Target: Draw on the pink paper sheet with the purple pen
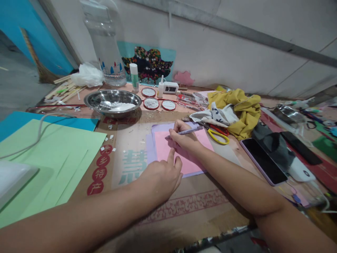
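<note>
While the right hand [184,137] is resting its heel on the pink rectangular paper sheet [163,147], it is gripping a slim purple pen [190,131] between thumb and first fingers. The fingers are curling narrowly round the barrel. The pen is lying low, its tip pointing left over the sheet's upper left part.

The pink sheet is lying flat on a slightly larger lilac paper sheet [150,147], which is showing as a border along the left and top edges. Both are sitting mid-way across the cardboard-covered desk [200,207], straight in front of the person.

The left hand [160,179] is lying palm down at the pink sheet's lower left corner, loosely curled and holding nothing. Its index finger is stretching forward, the tip touching the paper. Judgement: this finger is likely pinning the sheet so that it is not sliding under the pen.

- Yellow-handled scissors [217,136] are lying just right of the right hand, probably parked within easy reach.
- A dark-screened phone in a lilac case [263,161] is lying face up further right, apart from the paper.
- A round steel bowl [91,100] holding something white is standing behind the sheets, with three red-rimmed round lids [151,103] beside it.
- A large pale green paper sheet [52,158] is lying at the left, well apart from the left hand.
</note>
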The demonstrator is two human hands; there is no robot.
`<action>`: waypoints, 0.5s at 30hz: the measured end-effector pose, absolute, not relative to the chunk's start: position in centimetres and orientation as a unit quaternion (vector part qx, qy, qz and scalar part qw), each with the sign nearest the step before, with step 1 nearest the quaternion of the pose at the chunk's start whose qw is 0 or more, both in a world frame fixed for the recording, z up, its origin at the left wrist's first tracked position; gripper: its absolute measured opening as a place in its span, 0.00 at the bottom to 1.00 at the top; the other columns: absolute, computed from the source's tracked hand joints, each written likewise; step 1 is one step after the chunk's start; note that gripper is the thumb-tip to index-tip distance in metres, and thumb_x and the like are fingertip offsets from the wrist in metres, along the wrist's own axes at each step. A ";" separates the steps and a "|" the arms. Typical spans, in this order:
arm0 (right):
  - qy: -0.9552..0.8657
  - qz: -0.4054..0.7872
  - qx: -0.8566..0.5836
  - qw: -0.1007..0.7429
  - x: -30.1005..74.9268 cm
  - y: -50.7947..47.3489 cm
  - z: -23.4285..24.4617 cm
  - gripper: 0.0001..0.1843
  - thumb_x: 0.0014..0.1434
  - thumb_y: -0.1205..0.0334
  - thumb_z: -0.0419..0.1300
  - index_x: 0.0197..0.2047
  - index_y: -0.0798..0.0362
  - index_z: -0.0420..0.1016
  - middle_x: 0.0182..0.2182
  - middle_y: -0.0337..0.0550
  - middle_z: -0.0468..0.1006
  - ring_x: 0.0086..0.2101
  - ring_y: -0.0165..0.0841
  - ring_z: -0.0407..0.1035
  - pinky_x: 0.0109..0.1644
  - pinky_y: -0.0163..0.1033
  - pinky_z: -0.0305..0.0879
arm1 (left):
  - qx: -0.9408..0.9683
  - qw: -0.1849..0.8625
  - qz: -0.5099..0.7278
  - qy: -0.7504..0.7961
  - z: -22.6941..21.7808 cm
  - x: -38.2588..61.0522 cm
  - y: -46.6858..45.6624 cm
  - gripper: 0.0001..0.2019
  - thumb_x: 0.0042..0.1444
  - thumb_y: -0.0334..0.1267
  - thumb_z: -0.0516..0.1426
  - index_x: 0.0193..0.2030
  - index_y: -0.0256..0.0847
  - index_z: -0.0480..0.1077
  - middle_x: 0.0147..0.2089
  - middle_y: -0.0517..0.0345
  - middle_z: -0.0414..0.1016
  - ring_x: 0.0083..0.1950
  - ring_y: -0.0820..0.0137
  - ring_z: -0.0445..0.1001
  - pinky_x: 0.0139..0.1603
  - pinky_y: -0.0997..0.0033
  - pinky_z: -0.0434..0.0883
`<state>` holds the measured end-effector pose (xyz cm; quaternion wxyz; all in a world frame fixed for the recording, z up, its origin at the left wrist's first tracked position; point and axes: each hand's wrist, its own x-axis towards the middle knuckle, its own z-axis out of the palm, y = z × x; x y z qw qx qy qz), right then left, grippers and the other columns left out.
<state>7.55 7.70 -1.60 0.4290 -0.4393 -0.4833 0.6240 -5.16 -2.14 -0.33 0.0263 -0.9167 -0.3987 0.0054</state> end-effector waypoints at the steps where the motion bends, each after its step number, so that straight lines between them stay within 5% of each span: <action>1: -0.481 0.628 -0.437 0.429 7.5 7.7 -1.6 0.18 0.54 0.57 0.65 0.29 0.48 0.56 0.17 0.25 0.56 0.16 0.22 0.54 0.19 0.28 0.49 | -0.916 0.022 0.009 -0.401 -0.3 -5.1 -2.1 0.24 0.68 0.41 0.47 0.64 0.26 0.64 0.67 0.20 0.62 0.30 0.61 0.80 0.22 0.66 0.70; 15: -0.473 0.644 -0.417 0.433 7.5 7.5 -1.2 0.16 0.55 0.61 0.63 0.28 0.49 0.57 0.18 0.26 0.57 0.17 0.21 0.55 0.20 0.28 0.47 | -0.918 0.036 0.010 -0.395 -0.5 -5.2 -2.2 0.24 0.69 0.41 0.46 0.64 0.26 0.64 0.66 0.20 0.63 0.31 0.62 0.79 0.23 0.66 0.70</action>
